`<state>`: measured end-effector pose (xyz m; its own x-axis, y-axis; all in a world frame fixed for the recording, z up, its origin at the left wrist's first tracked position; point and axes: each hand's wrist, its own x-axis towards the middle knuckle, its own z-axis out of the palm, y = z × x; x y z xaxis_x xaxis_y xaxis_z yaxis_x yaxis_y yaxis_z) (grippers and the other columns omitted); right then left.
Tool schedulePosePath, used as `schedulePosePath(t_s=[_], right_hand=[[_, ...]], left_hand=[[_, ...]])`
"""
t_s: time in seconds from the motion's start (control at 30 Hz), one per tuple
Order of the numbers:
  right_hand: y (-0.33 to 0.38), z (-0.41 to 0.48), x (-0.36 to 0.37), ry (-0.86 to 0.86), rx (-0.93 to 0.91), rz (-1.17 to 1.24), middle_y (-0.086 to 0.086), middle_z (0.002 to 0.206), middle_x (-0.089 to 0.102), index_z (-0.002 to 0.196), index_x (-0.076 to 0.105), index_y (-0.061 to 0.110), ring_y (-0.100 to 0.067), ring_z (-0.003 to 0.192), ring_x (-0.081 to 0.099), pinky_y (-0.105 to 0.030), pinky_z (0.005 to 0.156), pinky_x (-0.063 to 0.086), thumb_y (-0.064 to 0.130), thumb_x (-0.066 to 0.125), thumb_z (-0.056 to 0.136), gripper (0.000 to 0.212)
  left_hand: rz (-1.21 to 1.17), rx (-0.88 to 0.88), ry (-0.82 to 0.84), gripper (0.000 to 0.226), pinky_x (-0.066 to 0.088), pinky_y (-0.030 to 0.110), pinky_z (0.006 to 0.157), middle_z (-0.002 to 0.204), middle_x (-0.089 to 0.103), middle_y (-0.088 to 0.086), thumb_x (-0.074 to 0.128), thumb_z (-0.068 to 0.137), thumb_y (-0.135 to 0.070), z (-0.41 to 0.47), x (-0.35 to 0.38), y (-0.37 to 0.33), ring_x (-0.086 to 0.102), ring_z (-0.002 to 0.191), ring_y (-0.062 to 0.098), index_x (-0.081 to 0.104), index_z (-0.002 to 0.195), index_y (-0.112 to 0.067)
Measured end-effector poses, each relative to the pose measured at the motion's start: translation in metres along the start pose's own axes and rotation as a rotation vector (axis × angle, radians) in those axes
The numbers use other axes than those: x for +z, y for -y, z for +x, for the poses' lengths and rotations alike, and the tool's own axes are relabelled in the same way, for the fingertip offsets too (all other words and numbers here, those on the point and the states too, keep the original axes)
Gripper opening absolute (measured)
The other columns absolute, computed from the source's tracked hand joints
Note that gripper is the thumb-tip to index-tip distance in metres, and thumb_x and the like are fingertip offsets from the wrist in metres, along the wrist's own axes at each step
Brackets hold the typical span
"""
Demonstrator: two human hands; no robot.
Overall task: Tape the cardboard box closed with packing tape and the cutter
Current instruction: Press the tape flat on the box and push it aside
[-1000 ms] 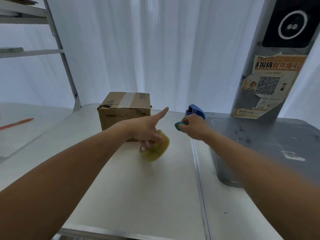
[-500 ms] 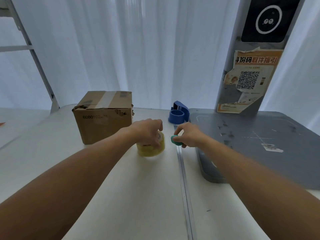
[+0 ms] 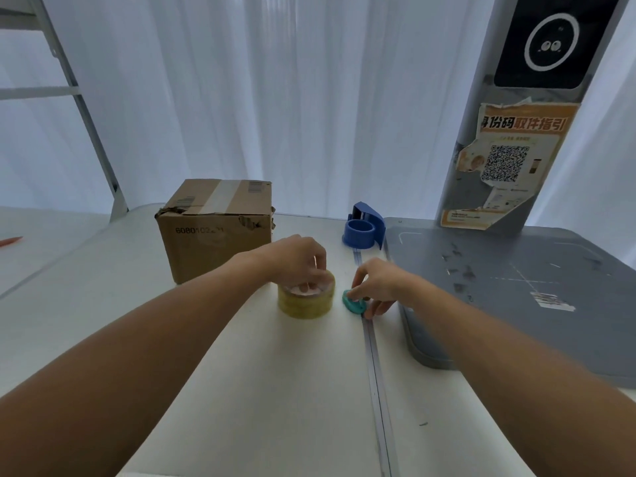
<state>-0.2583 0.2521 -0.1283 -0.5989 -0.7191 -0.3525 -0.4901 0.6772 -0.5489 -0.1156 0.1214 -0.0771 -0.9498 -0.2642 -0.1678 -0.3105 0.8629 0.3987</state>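
Note:
A brown cardboard box [image 3: 215, 228] stands on the white table [image 3: 241, 390], its top flaps shut with a strip of old tape across them. In front of it, to the right, lies a yellowish roll of packing tape [image 3: 306, 301] flat on the table. My left hand [image 3: 296, 261] rests on top of the roll with its fingers reaching into the core. Just right of the roll, a small teal cutter [image 3: 352, 302] touches the table, pinched in my right hand [image 3: 377, 285].
A blue tape dispenser [image 3: 364, 228] sits behind the hands near the table's back edge. A grey platform [image 3: 516, 287] with a poster-covered post [image 3: 506, 166] fills the right side. A metal shelf frame [image 3: 86, 108] stands at the back left. White curtains hang behind.
The tape roll went from tilted in my left hand to lying flat on the table. My right hand brought the teal cutter down from near the blue dispenser to the table beside the roll.

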Motion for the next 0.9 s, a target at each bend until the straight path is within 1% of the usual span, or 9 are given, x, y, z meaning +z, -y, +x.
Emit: schedulePosePath(t_s=[0.17,0.33,0.4,0.47,0.57,0.67,0.77,0.83,0.9], right_hand=[[0.012,-0.001,-0.003,-0.063,-0.051,-0.118,-0.004,0.085,0.067,0.109,0.062,0.009,-0.012,0.057,0.068,-0.02,0.049,0.052,0.032,0.067,0.09,0.031],[0.055,-0.001,-0.032,-0.432,-0.31,-0.054,0.0,0.087,0.061,0.101,0.064,0.011,-0.017,0.076,0.062,-0.024,0.064,0.049,0.027,0.061,0.092,0.019],[0.079,-0.002,-0.036,-0.525,-0.422,-0.075,0.0,0.09,0.063,0.104,0.064,0.013,-0.016,0.08,0.059,-0.024,0.067,0.043,0.027,0.057,0.094,0.019],[0.102,0.0,-0.031,-0.548,-0.533,-0.127,-0.002,0.105,0.068,0.113,0.063,0.014,-0.016,0.09,0.06,-0.028,0.077,0.045,0.027,0.052,0.096,0.024],[0.131,0.003,-0.014,-0.479,-0.657,-0.231,0.0,0.136,0.059,0.134,0.054,0.018,-0.02,0.122,0.054,-0.036,0.1,0.043,0.029,0.046,0.1,0.037],[0.153,0.008,0.006,-0.339,-0.728,-0.288,-0.002,0.155,0.039,0.148,0.039,0.017,-0.021,0.141,0.036,-0.04,0.115,0.03,0.03,0.04,0.102,0.048],[0.168,0.02,0.022,-0.234,-0.733,-0.339,-0.001,0.16,0.027,0.149,0.032,0.013,-0.021,0.148,0.021,-0.045,0.12,0.019,0.035,0.036,0.102,0.053],[0.171,0.026,0.028,-0.234,-0.72,-0.342,-0.004,0.142,0.047,0.13,0.049,0.014,-0.024,0.134,0.039,-0.051,0.112,0.032,0.037,0.035,0.101,0.04],[0.17,0.028,0.029,-0.297,-0.72,-0.313,0.0,0.114,0.058,0.109,0.057,0.017,-0.021,0.109,0.052,-0.046,0.096,0.045,0.035,0.034,0.1,0.031]], left_hand=[[-0.274,0.046,-0.102,0.017,0.061,0.027,0.065,0.088,0.078,0.007,0.06,0.098,-0.025,-0.023,-0.037,0.015,0.076,0.076,0.022,0.065,0.104,-0.01],[-0.305,0.031,-0.557,0.018,0.053,0.024,0.06,0.069,0.075,0.0,0.06,0.097,-0.028,-0.054,-0.079,0.042,0.067,0.054,0.011,0.068,0.089,-0.014],[-0.239,-0.032,-0.795,0.018,0.052,0.026,0.065,0.07,0.074,-0.003,0.058,0.097,-0.029,-0.061,-0.09,0.059,0.067,0.058,0.011,0.068,0.089,-0.016],[-0.158,-0.149,-0.906,0.02,0.052,0.031,0.074,0.089,0.075,-0.003,0.051,0.099,-0.029,-0.066,-0.096,0.079,0.069,0.079,0.017,0.068,0.097,-0.019],[-0.036,-0.386,-0.655,0.039,0.045,0.042,0.099,0.134,0.06,0.008,0.031,0.106,-0.031,-0.071,-0.094,0.109,0.054,0.121,0.031,0.058,0.13,-0.017],[0.011,-0.478,-0.416,0.05,0.02,0.05,0.121,0.162,0.029,0.011,0.015,0.108,-0.032,-0.077,-0.082,0.124,0.021,0.149,0.038,0.034,0.153,-0.019],[-0.053,-0.376,-0.468,0.046,0.029,0.042,0.115,0.154,0.044,0.01,0.023,0.107,-0.032,-0.082,-0.074,0.134,0.04,0.14,0.031,0.043,0.149,-0.025],[0.06,-0.309,-0.541,0.04,0.044,0.041,0.1,0.133,0.063,0.005,0.032,0.105,-0.029,-0.084,-0.073,0.138,0.056,0.119,0.027,0.058,0.135,-0.027],[0.096,-0.271,-0.566,0.035,0.044,0.035,0.087,0.124,0.066,0.002,0.039,0.103,-0.03,-0.085,-0.075,0.136,0.059,0.112,0.024,0.064,0.127,-0.024]])
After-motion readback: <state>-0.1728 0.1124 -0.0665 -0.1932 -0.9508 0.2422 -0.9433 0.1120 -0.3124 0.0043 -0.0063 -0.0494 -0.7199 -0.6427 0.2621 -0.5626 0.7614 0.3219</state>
